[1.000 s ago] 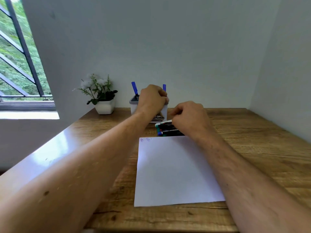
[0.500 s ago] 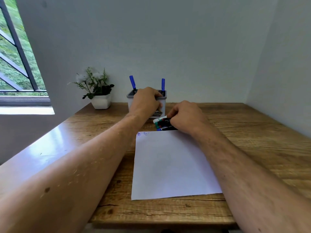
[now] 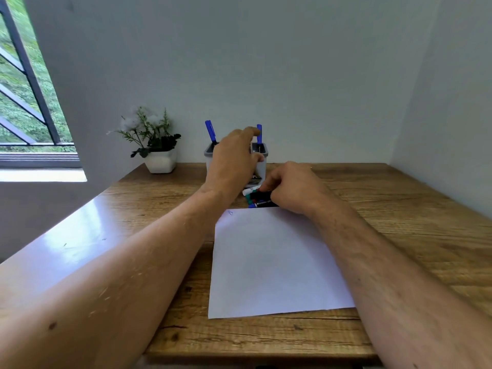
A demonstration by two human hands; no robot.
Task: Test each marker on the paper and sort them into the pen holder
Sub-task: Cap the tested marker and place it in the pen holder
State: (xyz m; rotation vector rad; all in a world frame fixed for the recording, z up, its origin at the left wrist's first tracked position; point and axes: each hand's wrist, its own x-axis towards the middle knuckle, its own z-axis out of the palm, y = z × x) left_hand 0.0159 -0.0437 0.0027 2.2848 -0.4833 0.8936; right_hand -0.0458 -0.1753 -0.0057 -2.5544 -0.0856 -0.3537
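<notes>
A white sheet of paper point(image 3: 271, 262) lies on the wooden desk, with small scribbles at its far left corner. Just behind it is a small pile of markers point(image 3: 256, 198); my right hand point(image 3: 295, 190) rests on the pile with its fingers curled round one marker. The grey-white pen holder point(image 3: 263, 166) stands behind the pile, mostly hidden by my left hand point(image 3: 234, 161). That hand is raised in front of the holder with fingers spread and holds nothing. Two blue markers stick up from the holder, one on the left point(image 3: 210, 131) and one on the right point(image 3: 259, 134).
A small potted plant point(image 3: 158, 147) in a white pot stands at the back left of the desk point(image 3: 399, 222). Walls close the desk in behind and on the right. A window with bars is on the left.
My left hand has lifted from the holder and its fingers have spread. My right hand has stayed on the marker pile. The camera has tilted down a little.
</notes>
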